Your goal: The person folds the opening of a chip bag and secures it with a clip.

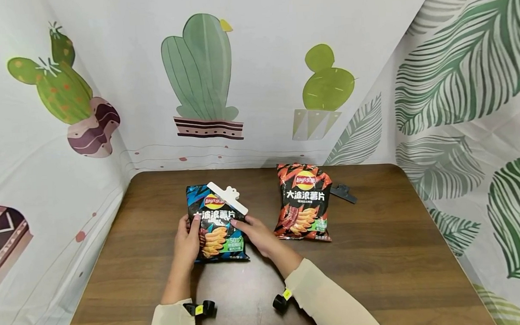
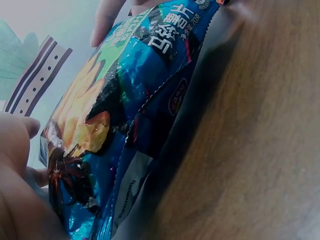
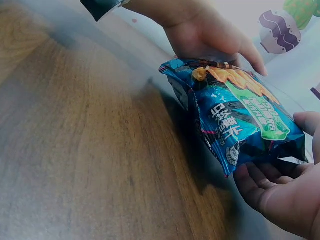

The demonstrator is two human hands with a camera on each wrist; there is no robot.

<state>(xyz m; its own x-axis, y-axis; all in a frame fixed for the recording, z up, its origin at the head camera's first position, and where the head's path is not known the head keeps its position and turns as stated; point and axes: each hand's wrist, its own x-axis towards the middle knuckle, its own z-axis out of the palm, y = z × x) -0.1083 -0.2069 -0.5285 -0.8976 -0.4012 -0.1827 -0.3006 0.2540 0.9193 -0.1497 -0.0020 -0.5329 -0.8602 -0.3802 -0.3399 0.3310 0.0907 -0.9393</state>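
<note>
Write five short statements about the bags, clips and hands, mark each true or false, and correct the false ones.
1. The left hand and right hand both hold the blue chip bag. True.
2. The white clip is at the blue chip bag's lower left corner in the head view. False: it is at the upper right corner.
3. In that view, the red chip bag is to the right of the blue one. True.
4. The black clip is at the red chip bag's left side. False: it is at the right side.
5. The red chip bag rests on the table. True.
</note>
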